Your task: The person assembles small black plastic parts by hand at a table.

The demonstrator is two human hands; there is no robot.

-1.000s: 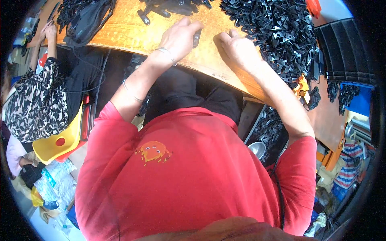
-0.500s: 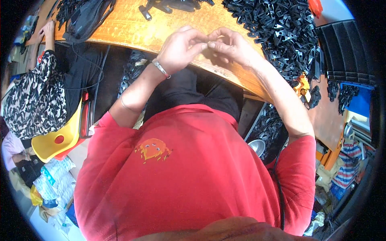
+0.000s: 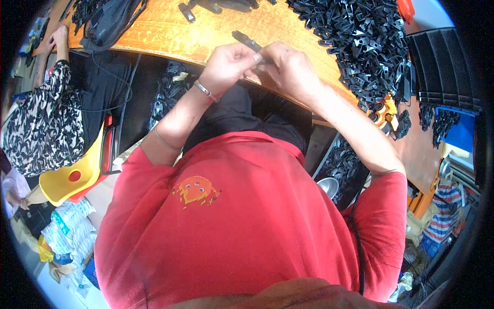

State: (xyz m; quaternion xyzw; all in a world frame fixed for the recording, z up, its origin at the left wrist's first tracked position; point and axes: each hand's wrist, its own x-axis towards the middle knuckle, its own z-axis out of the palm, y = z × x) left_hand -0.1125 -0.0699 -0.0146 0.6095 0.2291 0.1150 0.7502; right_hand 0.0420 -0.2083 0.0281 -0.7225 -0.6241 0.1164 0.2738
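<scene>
Far to my left another person in a patterned sleeve [image 3: 43, 123] sits by a yellow chair [image 3: 72, 177], with a hand [image 3: 59, 37] resting on the wooden table's [image 3: 170, 33] near edge beside a dark bag [image 3: 105, 20]. Between that bag and my own hands the orange tabletop lies bare, the widest open stretch I can see, and the table's front edge runs from upper left down toward the lower right, passing just under my knuckles. My left hand [image 3: 229, 64] comes up from a bent elbow, bracelet [image 3: 205, 91] at the wrist, palm turned inward, with its fingers curled together and pinched on the near end of a small black plastic clip [image 3: 246, 40]. The clip is held above the table edge, between my two hands; its long axis slants from lower right to upper left, and its free end points up and left, away from me. My right hand [image 3: 288, 69] meets the left, forearm reaching in from the lower right, fingers folded closed against the same clip. Just beyond my right hand a big heap of black clips [image 3: 363, 44] crowds the table to its right edge, leaving little room there, with stacked black trays [image 3: 445, 67] past it.
</scene>
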